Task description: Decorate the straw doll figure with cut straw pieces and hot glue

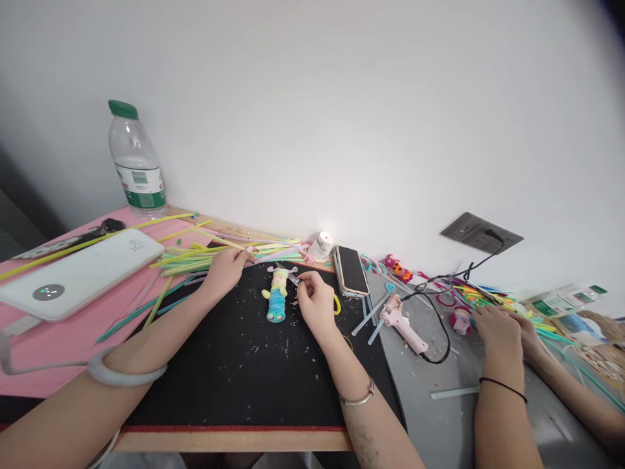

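My left hand (225,268) reaches to the pile of thin coloured sticks (195,259) at the back of the black mat (234,365), fingers pinched on one pale stick. My right hand (315,301) is curled beside a small blue and yellow pipe-cleaner doll (277,294) lying on the mat, its fingertips pinching a small pale piece at the doll's right side. A pale bangle sits on my left wrist and a thin metal one on my right.
A white power bank (81,272) and a water bottle (137,163) stand on the pink cloth at left. A phone (350,270), a white tape roll (321,246) and a pink glue gun (403,320) lie right of the mat. Another person's hands (498,329) work among coloured sticks at right.
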`<state>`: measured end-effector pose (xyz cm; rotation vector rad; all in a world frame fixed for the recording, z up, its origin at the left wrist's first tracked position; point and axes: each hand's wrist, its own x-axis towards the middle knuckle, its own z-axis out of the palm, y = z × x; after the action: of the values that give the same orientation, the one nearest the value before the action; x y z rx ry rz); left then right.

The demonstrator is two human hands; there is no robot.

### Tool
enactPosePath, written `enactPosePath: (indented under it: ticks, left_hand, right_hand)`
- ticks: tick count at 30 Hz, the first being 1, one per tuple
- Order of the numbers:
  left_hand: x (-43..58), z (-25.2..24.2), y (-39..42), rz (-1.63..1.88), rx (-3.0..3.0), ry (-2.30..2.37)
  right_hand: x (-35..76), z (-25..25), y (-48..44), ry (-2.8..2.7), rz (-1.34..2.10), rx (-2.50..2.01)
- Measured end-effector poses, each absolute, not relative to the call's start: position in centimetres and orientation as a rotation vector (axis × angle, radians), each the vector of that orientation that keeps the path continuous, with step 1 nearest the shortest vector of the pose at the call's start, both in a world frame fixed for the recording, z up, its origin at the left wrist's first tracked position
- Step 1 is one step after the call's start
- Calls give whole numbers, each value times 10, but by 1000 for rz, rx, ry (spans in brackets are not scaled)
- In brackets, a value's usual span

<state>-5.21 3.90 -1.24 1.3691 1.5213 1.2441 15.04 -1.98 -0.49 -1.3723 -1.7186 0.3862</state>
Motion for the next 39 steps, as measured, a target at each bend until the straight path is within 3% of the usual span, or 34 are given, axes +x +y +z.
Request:
enactPosePath:
  ticks: [10,16,21,32,39]
  left_hand:
    - [-47,-9,36,1513,1108,1284]
    - [-50,-7,34,1647,1294,1459]
    - [-53,-11,36,1579,1421,1640]
    - [-50,-9,34,1641,1300,1384]
    - [-59,-5,36,1512,1714,1764]
  right_hand:
    - [150,-4,-20,-1726,392,-1377]
    - [150,-5,-19,-1735,401,-1383]
    - [150,-4,-20,-1734,386,-1390]
    - [150,-5,-20,-1737,421,-1391]
    - [150,-3,-20,-1734,416,-1395]
